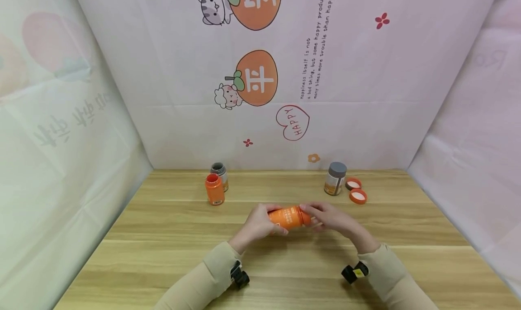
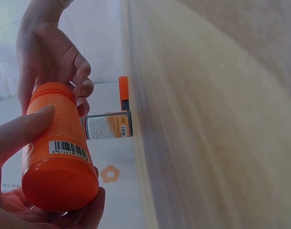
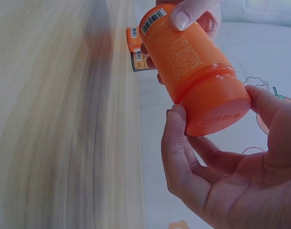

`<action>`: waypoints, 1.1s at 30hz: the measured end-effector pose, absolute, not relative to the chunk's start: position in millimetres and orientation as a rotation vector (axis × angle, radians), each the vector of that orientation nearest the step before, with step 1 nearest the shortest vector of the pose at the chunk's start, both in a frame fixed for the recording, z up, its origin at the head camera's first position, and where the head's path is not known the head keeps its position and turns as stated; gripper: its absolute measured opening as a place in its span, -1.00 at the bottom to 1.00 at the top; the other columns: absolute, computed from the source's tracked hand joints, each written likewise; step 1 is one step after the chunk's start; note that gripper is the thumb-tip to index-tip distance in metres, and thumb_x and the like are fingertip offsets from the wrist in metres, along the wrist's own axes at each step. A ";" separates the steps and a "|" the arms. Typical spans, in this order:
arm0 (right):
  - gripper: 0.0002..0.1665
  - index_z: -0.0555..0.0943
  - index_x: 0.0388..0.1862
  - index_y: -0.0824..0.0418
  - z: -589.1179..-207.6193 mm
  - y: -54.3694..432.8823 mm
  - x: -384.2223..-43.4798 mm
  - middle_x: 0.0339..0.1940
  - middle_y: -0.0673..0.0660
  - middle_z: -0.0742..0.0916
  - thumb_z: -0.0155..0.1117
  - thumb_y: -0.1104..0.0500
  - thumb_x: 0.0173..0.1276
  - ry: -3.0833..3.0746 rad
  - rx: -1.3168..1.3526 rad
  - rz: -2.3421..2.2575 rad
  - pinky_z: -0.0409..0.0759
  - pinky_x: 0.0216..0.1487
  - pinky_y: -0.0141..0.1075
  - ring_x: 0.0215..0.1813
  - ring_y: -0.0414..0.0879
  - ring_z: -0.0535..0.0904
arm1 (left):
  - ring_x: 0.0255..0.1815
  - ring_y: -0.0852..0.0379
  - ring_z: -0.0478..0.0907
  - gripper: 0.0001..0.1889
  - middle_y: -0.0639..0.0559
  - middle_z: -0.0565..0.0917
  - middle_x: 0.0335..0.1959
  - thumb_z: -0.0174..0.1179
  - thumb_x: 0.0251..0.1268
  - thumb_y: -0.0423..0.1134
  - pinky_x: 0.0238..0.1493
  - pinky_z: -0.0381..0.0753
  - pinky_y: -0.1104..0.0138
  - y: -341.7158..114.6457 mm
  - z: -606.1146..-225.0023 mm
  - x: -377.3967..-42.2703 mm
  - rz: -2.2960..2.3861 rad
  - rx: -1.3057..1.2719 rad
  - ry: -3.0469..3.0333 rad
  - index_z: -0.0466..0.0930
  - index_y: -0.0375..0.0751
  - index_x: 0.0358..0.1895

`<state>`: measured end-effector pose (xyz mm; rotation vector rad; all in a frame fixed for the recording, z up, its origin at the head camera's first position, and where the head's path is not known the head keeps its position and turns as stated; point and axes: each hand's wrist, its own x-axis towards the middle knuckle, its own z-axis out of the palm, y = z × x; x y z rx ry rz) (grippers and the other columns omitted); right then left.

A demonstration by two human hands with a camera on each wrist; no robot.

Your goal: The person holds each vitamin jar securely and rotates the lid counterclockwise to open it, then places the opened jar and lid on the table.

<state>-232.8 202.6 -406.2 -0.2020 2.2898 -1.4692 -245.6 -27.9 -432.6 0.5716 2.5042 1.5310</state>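
Note:
An orange plastic bottle (image 1: 285, 218) is held tilted on its side above the table. My left hand (image 1: 259, 223) grips it around the body near the base, thumb over the label. The bottle's base and a barcode face the left wrist view. An orange screw cap (image 3: 217, 109) sits on the bottle's other end. My right hand (image 1: 331, 218) pinches that cap between thumb and fingers, as the right wrist view shows, with the fingertips at its rim.
On the wooden table (image 1: 171, 246), an uncapped orange bottle (image 1: 215, 192) stands at the back left, before an uncapped grey bottle (image 1: 220, 169). At the back right, a grey-capped bottle (image 1: 334, 181) stands beside two upturned orange lids (image 1: 358, 196). A printed white cloth (image 1: 346, 84) hangs behind.

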 end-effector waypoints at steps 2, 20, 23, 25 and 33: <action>-0.21 0.31 0.31 0.38 -405.2 203.6 -232.9 0.05 0.28 0.60 0.05 -0.21 0.39 2.269 -0.223 -1.486 0.60 0.00 -0.03 0.02 0.12 0.59 | -0.22 0.10 0.49 -0.39 -0.01 0.65 -0.15 0.56 -0.34 -0.32 -0.22 0.51 0.25 -28.1 -432.5 -245.9 1.530 0.566 2.501 0.64 -0.16 0.01; -0.37 0.41 0.28 0.18 -409.0 211.1 -231.8 0.23 0.29 0.49 0.31 0.04 0.26 2.344 -0.472 -1.517 0.56 0.07 -0.08 0.14 0.10 0.53 | -0.23 0.11 0.48 -0.36 0.01 0.65 -0.17 0.57 -0.38 -0.28 -0.23 0.50 0.26 -29.3 -430.1 -245.7 1.521 0.562 2.499 0.64 -0.15 0.01; -0.35 0.42 0.27 0.16 -409.9 212.0 -232.3 0.23 0.26 0.51 0.36 0.07 0.22 2.348 -0.482 -1.534 0.55 0.08 -0.16 0.18 0.14 0.50 | -0.23 0.11 0.49 -0.36 0.01 0.65 -0.17 0.57 -0.37 -0.28 -0.24 0.51 0.26 -29.2 -429.7 -245.5 1.526 0.560 2.494 0.63 -0.15 0.01; -0.35 0.43 0.26 0.15 -410.5 212.5 -232.5 0.23 0.23 0.52 0.37 0.10 0.20 2.356 -0.491 -1.543 0.54 0.09 -0.16 0.22 0.15 0.46 | -0.23 0.11 0.49 -0.36 0.00 0.65 -0.17 0.57 -0.37 -0.29 -0.24 0.51 0.26 -29.0 -429.8 -245.6 1.528 0.559 2.491 0.63 -0.15 0.01; -0.34 0.45 0.23 0.13 -410.5 213.4 -231.0 0.22 0.19 0.54 0.43 0.16 0.13 2.388 -0.564 -1.556 0.46 0.17 -0.02 0.28 0.18 0.39 | -0.23 0.12 0.50 -0.36 0.01 0.66 -0.18 0.57 -0.39 -0.29 -0.23 0.51 0.26 -28.9 -430.9 -246.2 1.531 0.564 2.486 0.64 -0.14 0.00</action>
